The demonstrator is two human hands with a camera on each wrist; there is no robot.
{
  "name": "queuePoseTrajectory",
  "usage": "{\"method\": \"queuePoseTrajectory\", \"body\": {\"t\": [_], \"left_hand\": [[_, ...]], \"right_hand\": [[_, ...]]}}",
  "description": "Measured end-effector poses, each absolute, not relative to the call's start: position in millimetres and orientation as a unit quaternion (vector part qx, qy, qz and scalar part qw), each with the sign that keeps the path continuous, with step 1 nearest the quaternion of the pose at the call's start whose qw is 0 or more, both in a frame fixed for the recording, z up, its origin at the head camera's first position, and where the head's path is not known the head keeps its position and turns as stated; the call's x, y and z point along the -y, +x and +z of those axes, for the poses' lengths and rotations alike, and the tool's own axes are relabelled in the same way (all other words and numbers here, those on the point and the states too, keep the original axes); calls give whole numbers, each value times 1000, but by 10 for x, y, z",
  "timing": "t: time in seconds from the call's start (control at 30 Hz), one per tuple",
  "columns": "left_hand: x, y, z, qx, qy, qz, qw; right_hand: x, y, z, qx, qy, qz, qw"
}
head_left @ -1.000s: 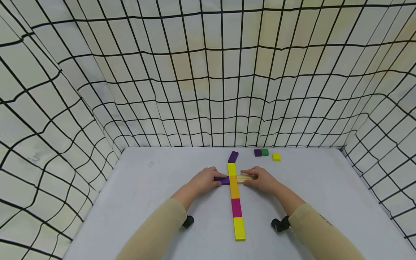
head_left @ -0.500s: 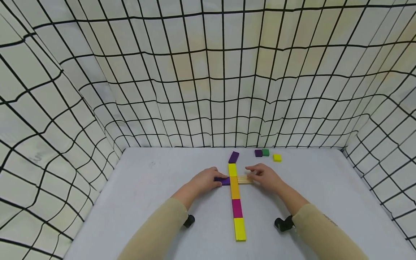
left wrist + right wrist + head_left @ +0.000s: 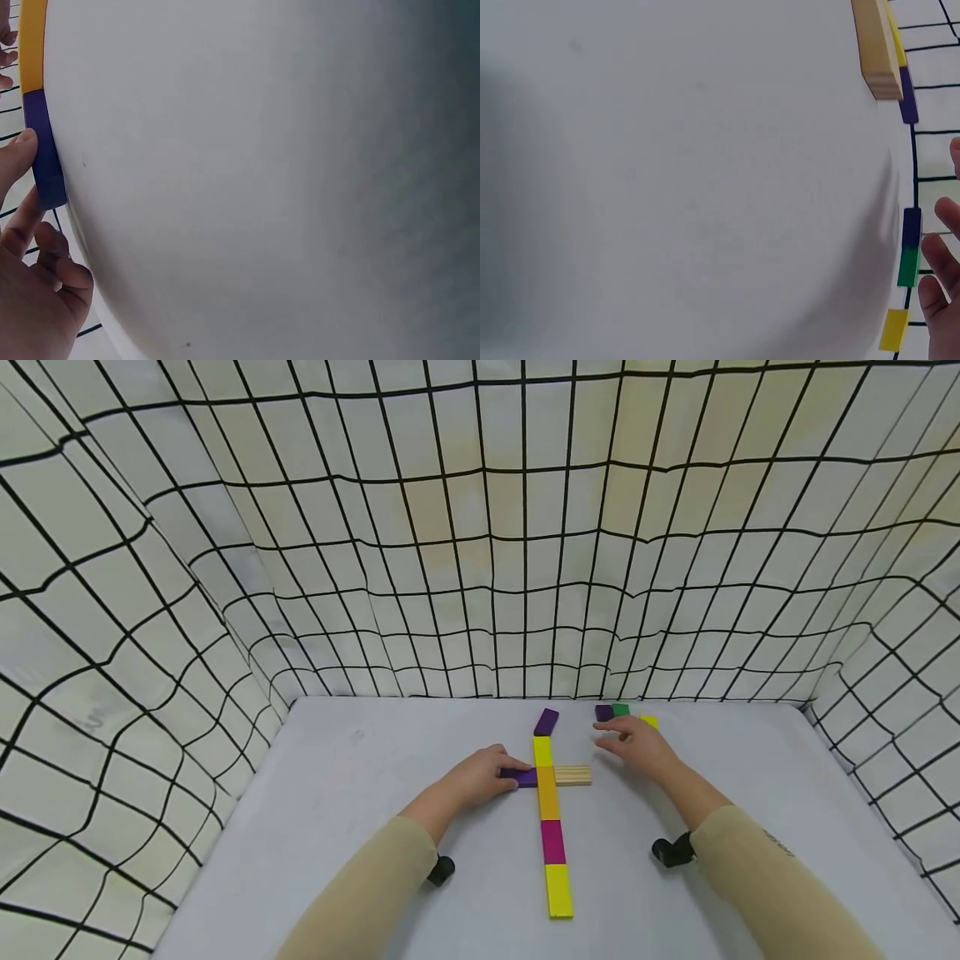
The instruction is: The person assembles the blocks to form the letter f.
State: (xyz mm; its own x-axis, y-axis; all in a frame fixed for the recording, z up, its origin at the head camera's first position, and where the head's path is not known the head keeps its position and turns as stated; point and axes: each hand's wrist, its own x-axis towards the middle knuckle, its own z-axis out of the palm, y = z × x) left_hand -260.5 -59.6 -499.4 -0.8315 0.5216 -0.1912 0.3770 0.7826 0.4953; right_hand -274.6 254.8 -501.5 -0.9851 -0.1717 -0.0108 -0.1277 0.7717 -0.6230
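My left hand (image 3: pixel 480 777) pinches a purple block (image 3: pixel 527 777) near its outer end, thumb and finger at opposite sides. In the left wrist view the inner end of this purple block (image 3: pixel 43 146) meets an orange block (image 3: pixel 32 45). The orange block belongs to a straight column with a yellow block (image 3: pixel 542 751) behind it, then a magenta block (image 3: pixel 552 842) and another yellow block (image 3: pixel 558 891) in front. Opposite the purple one, a bare-wood block (image 3: pixel 573 775) extends rightward. My right hand (image 3: pixel 637 750) holds nothing, its fingers apart, near the blocks at the back.
At the column's far end lies a slanted purple block (image 3: pixel 547 722). Beyond the right fingers are a small purple block (image 3: pixel 603 712), a green block (image 3: pixel 621 710) and a partly hidden yellow block (image 3: pixel 649 721). Black netting (image 3: pixel 525 585) surrounds the white table (image 3: pixel 375 860).
My right hand has let go of the bare-wood block and moved back and to the right, toward the small blocks. The left hand stays on the purple block.
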Motion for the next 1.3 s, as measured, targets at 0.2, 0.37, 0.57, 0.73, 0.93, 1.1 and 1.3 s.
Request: {"method": "queuePoseTrajectory", "body": {"t": [0.2, 0.37, 0.57, 0.73, 0.93, 1.1, 1.3], "left_hand": [[620, -2604, -5015, -927, 235, 238, 169], [624, -2593, -5005, -923, 226, 256, 178], [628, -2578, -4977, -918, 219, 270, 190], [637, -2586, -4970, -919, 224, 266, 188], [632, -2589, -4961, -918, 227, 262, 194], [633, -2586, -4941, -917, 227, 264, 196], [644, -2590, -4915, -916, 229, 263, 198]], "right_hand": [[-2637, -2888, -4938, -953, -88, -288, 18], [-2671, -3000, -4874, -956, -89, -278, 13], [-2687, -3107, -4834, -963, -79, -255, 36], [-2663, -3190, -4817, -966, -80, -238, 56], [-2604, -3244, -4802, -971, -86, -205, 82], [-2562, -3260, -4797, -977, -101, -173, 75], [-2522, -3299, -4828, -984, -101, -132, 66]]}}
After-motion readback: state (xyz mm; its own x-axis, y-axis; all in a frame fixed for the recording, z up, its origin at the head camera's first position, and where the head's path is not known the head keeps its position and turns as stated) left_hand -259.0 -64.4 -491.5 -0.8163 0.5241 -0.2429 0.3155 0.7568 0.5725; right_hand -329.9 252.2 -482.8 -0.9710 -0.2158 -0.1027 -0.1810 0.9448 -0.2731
